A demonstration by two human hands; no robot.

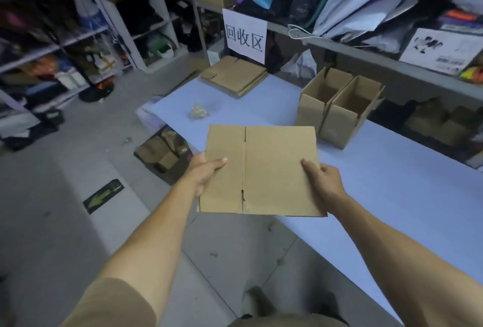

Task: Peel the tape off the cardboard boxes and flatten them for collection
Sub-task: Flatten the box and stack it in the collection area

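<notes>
Storeroom lined with crowded shelving; long pale desk point(392, 183) along the right-hand racks, paper sign point(245, 35) hung above its far end. Flattened box point(261, 170) held level in the air over the desk's near-left edge, clear of the surface. Left hand point(202, 173) gripped on its left edge, thumb laid on top, fingers hidden beneath; right hand point(325, 179) gripped likewise on its right edge, thumb on top. Both holds narrow, closed only on the sheet's thickness. Judged light and fairly stiff, held flat with no visible sag, though likely to fold along its creases and at the slit between flaps; dry board, not slippery, not fragile. Best taken at opposite edges as here, away from the flap slit. No tape discernible on its upper face. Stack of flattened boxes point(235, 77) lying at the desk's far-left corner below the sign; two open boxes point(337, 109) standing upright, touching side by side, near the desk's back edge, not yet flattened. Small crumpled wad point(199, 112), possibly peeled tape, near the left edge.
</notes>
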